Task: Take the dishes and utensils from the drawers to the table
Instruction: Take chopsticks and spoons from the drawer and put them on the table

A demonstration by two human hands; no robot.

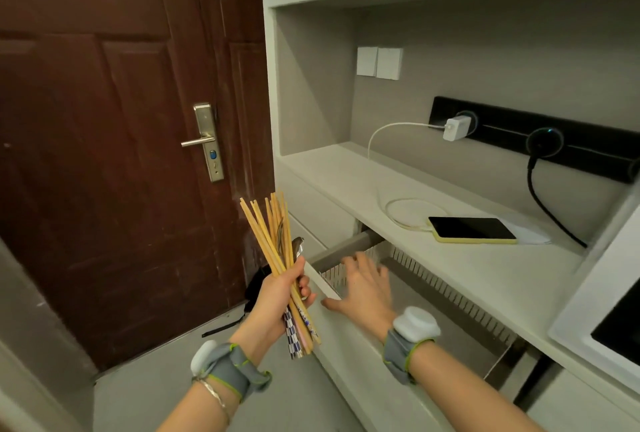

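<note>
My left hand [284, 288] is shut on a bundle of wooden chopsticks [268, 230] held upright, with a metal spoon [298, 245] and some patterned-handled utensils in the same grip. My right hand [363, 288] is open, fingers spread, reaching over the front edge of an open white drawer [349, 355] below the counter. A wire rack [450, 289] runs along the back of the drawer. What lies under my right hand inside the drawer is hidden.
A phone in a yellow case [472, 229] lies on the counter [346, 175], plugged into a white charger [455, 127] on a black socket strip. A dark brown door [104, 120] stands on the left. A white appliance [602, 320] sits at the right edge.
</note>
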